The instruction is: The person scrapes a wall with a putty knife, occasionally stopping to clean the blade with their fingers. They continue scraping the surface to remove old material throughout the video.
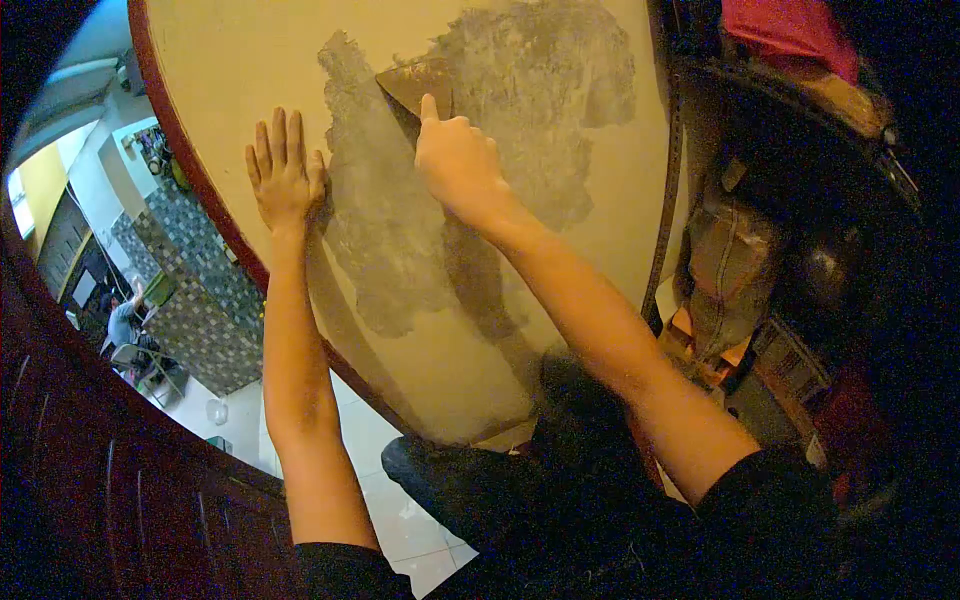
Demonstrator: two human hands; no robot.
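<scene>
A cream wall [240,40] fills the middle of the view, with a rough grey patch [540,110] spread over it. My left hand [285,175] lies flat on the wall, fingers spread, just left of the patch's edge. In my right hand [460,165] is a putty knife [420,85], its broad, stained blade against the grey patch. The index finger is stretched along the blade. My other fingers are curled round the handle, which the hand hides. Both forearms cast shadows on the wall.
A dark red frame [185,165] edges the wall at left. Beyond it, a person [125,320] sits on a chair in a room with a mosaic-tiled wall [200,270]. At right are a red cloth [790,35] and dim clutter [735,250]. White floor tiles [410,520] show below.
</scene>
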